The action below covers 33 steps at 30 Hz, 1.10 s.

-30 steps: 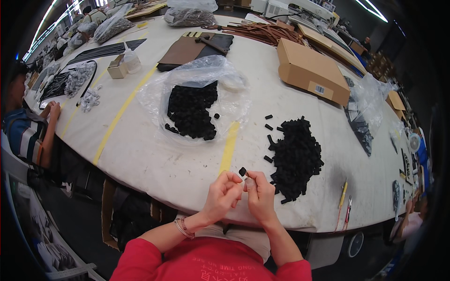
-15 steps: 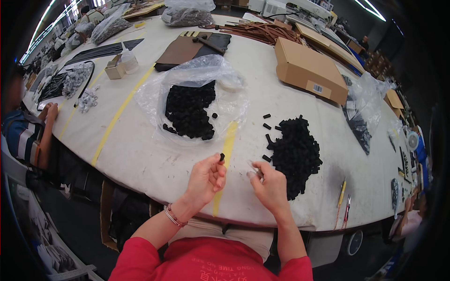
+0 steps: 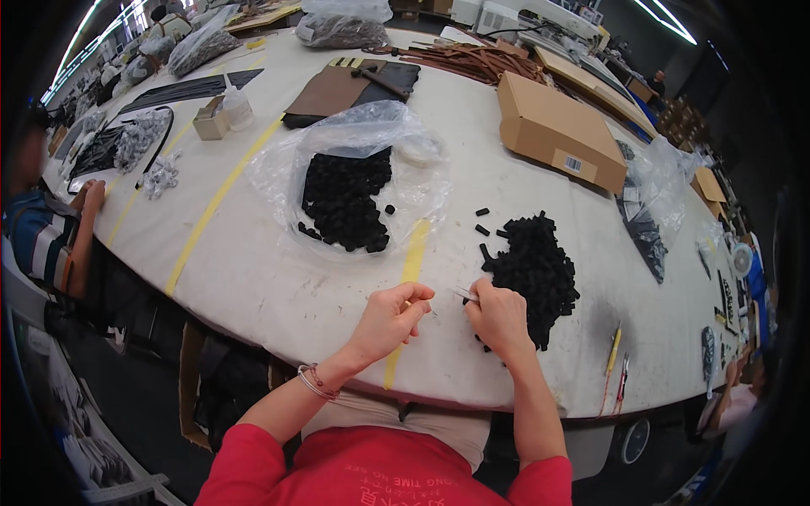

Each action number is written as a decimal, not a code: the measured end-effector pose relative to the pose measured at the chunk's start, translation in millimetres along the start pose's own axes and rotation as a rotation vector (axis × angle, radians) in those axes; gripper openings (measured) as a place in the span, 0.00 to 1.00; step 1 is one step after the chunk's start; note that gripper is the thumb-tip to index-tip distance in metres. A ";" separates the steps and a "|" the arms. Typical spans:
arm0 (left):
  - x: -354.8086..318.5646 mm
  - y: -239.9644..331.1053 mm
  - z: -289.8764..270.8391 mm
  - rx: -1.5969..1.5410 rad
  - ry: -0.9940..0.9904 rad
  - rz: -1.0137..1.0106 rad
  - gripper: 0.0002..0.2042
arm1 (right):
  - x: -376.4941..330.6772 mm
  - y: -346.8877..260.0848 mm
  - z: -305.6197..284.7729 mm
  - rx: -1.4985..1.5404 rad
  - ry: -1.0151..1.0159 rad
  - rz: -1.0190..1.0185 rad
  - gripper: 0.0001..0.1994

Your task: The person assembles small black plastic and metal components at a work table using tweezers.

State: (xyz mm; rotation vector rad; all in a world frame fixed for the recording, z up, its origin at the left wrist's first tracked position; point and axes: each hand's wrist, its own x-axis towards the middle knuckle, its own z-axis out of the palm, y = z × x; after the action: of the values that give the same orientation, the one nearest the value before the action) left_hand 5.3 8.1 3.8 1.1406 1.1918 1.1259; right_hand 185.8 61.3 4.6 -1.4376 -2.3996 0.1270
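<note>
Left hand [image 3: 390, 322] over near edge of table [image 3: 245, 278], palm turned inward, fingers curled, thumb close to index; no black piece shows at the tips now, though half a second ago one sat there. Something thin and faint by the thumb, too small to make out, so can't tell if those fingers grip anything or have let go. Right hand [image 3: 503, 320] has shifted right since then, now covering the lower left side of the pile of black pieces [image 3: 540, 257]; thumb and index pinch a small silvery tool [image 3: 464, 294], tip aimed at the left hand, the two hands near but apart. Whether the other right fingers touch the pile, hidden. Change reads as a gap between pieces: left one apparently dropped off, right hand back at the supply, my judgement only. Where the dropped piece landed, not visible. More black pieces [image 3: 346, 198] lie in the clear plastic bag [image 3: 424, 150] beyond the hands, one loose on its film to the right; bag contents look unchanged. Couple of strays beside the pile's upper left. Yellow-handled tool [image 3: 615, 350] and red-handled tool [image 3: 623, 384] lie right of the pile; cardboard box [image 3: 557, 126] behind it.
</note>
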 end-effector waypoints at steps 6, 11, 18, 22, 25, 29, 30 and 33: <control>6.5 -8.3 5.9 0.402 0.005 0.187 0.10 | -11.0 -10.8 -11.4 0.208 0.184 -0.055 0.05; 29.2 -11.1 38.4 0.885 0.005 0.555 0.09 | -24.4 -3.9 -32.3 0.424 0.194 0.239 0.05; 45.2 -26.1 43.4 1.178 -0.046 0.636 0.07 | -38.2 -4.9 -31.3 0.671 0.084 0.351 0.06; 32.1 1.6 29.6 0.130 -0.286 -0.114 0.07 | -45.6 -3.8 -9.1 1.106 0.114 0.445 0.07; 13.0 -3.6 25.4 -0.218 -0.270 -0.082 0.06 | -40.3 -23.6 -7.6 1.227 0.117 0.415 0.06; 0.5 -4.7 19.4 -0.222 -0.214 -0.042 0.05 | -37.8 -34.1 -6.5 1.291 0.078 0.391 0.06; -2.0 -3.3 19.0 -0.128 -0.186 -0.011 0.05 | -38.0 -34.5 -5.9 1.270 0.065 0.396 0.05; -8.0 -5.2 21.6 0.151 -0.083 0.223 0.04 | -37.6 -35.5 -10.3 1.140 0.030 0.356 0.04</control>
State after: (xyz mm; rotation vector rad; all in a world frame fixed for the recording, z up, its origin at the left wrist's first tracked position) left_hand 26.6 -1.3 0.0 1.4509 1.1201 1.1577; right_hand 175.6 10.5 13.9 -1.1782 -1.4735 1.2848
